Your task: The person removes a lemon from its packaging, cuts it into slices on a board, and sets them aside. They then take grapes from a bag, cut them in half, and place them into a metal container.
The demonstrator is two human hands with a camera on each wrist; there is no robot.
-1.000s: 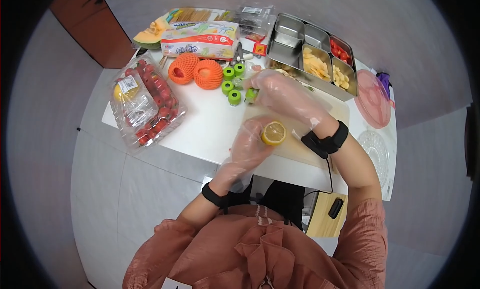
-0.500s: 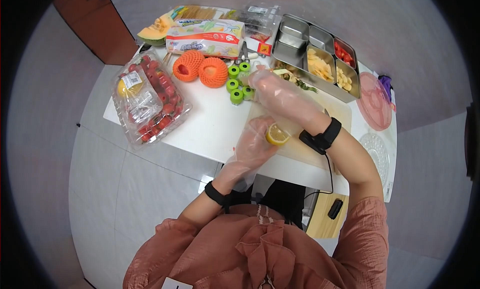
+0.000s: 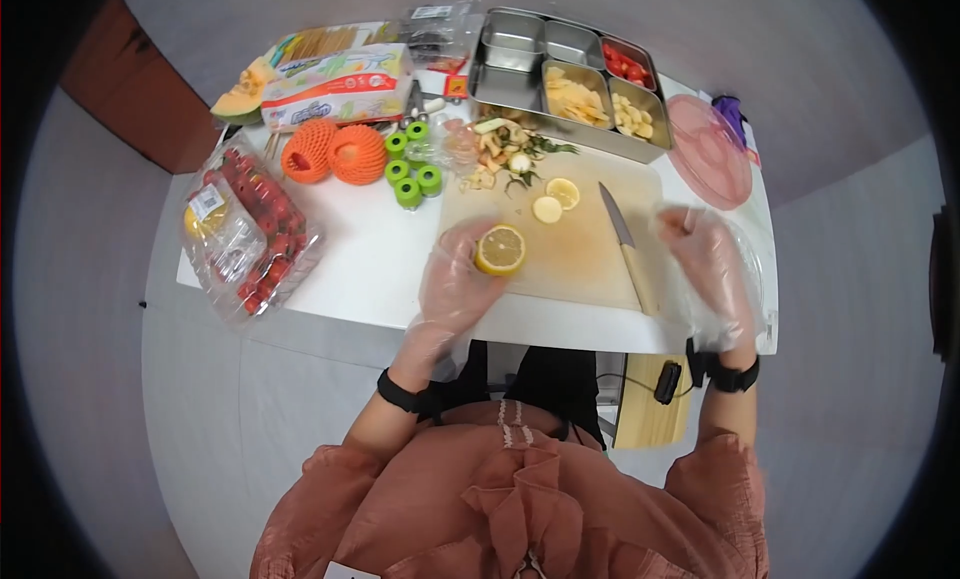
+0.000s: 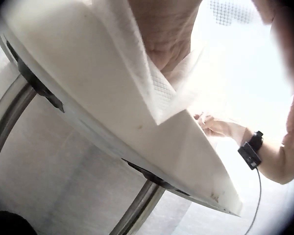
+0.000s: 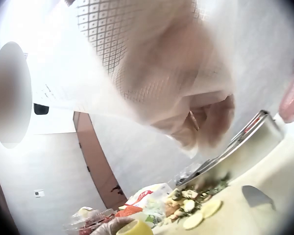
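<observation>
In the head view my left hand (image 3: 452,279), in a clear plastic glove, holds a cut lemon (image 3: 500,250) with its yellow face turned up, at the near left of the cutting board (image 3: 560,269). My right hand (image 3: 706,264), gloved too, hovers to the right of the board with fingers loosely bent and nothing seen in them. Between the hands lies a knife (image 3: 624,234), its blade pointing away and its pale handle toward me. Two lemon slices (image 3: 547,210) rest on the board, overlapping. In the right wrist view, the right hand's fingers (image 5: 218,122) are bent above the board.
Fruit scraps (image 3: 505,149) lie at the board's far edge. Behind stands a metal tray (image 3: 600,134) with compartments of cut fruit. Green-capped pieces (image 3: 407,192), orange foam nets (image 3: 357,156) and a plastic box of red fruit (image 3: 262,239) sit leftward. A pink lid (image 3: 708,151) lies right.
My right hand has moved from the fruit scraps to the right side of the board, uncovering the lemon slices and knife. The left hand keeps the lemon, its cut face turned up again.
</observation>
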